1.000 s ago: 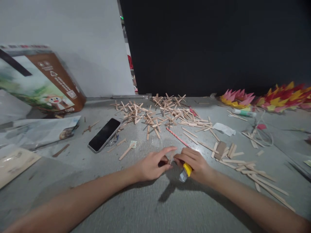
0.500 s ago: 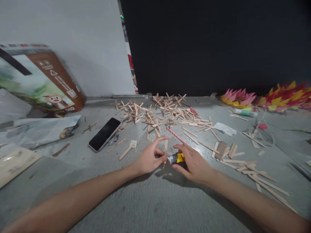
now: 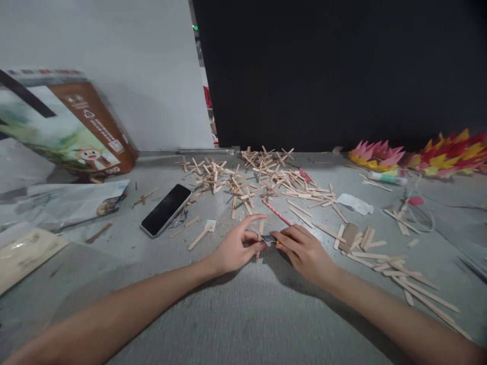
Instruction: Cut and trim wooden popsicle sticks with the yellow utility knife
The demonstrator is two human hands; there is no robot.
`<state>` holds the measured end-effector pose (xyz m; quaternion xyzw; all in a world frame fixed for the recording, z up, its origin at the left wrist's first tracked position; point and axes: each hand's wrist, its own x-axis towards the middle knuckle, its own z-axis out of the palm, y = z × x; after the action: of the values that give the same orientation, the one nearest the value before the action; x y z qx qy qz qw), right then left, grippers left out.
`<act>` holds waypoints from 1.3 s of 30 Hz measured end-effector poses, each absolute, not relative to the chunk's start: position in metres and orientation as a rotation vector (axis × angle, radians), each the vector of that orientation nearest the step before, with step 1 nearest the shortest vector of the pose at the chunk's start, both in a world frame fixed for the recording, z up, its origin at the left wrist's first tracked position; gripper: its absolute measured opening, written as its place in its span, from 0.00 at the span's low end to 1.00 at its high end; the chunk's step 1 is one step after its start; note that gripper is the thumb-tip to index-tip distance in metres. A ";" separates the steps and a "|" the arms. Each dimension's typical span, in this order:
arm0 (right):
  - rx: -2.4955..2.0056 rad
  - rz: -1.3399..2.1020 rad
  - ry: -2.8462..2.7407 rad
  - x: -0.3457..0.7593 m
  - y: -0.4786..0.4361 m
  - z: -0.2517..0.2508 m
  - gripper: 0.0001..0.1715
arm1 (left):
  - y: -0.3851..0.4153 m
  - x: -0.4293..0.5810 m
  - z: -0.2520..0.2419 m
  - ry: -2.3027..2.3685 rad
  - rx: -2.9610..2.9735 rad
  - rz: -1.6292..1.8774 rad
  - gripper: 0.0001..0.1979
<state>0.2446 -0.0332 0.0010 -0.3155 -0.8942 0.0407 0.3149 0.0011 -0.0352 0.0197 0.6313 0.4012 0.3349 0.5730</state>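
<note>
Both my hands meet on the grey tabletop [image 3: 243, 314] in the middle of the view. My left hand [image 3: 236, 247] pinches a short wooden craft stick [image 3: 260, 232], thumb and middle fingers closed on it and the index finger stretched out. My right hand [image 3: 304, 251] lies over a small yellow glue tube [image 3: 271, 239]; only the tube's grey tip shows, pointing at the stick. A pink-and-white striped stick [image 3: 276, 213] lies just beyond my fingers.
A heap of crossed wooden sticks [image 3: 251, 175] lies farther back. Loose sticks [image 3: 384, 258] spread to the right. A black phone [image 3: 166, 209] lies to the left, with papers [image 3: 64, 203] and a tilted brown box [image 3: 68, 126]. Coloured paper flowers [image 3: 418, 152] sit far right.
My right hand turned the glue tube from upright in my fist to lying flat, tip toward the stick, then covered it. My left hand shifted slightly forward and holds the stick.
</note>
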 end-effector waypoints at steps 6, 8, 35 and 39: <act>-0.841 0.109 -2.365 0.246 -0.033 -0.001 0.18 | -0.035 0.002 0.020 0.937 1.481 0.778 0.35; -0.840 0.103 -2.365 0.246 -0.033 -0.001 0.17 | -0.036 0.002 0.020 0.936 1.485 0.783 0.34; -0.823 0.188 -2.361 0.245 -0.032 0.000 0.17 | -0.032 0.001 0.003 0.789 1.385 0.778 0.31; -0.805 0.186 -2.359 0.245 -0.031 0.000 0.18 | -0.033 0.001 0.001 0.799 1.404 0.776 0.32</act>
<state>0.2451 -0.0314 -0.0005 -0.3056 -0.8956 0.0707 0.3154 0.0010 -0.0331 0.0015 0.6116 0.3480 0.3380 0.6250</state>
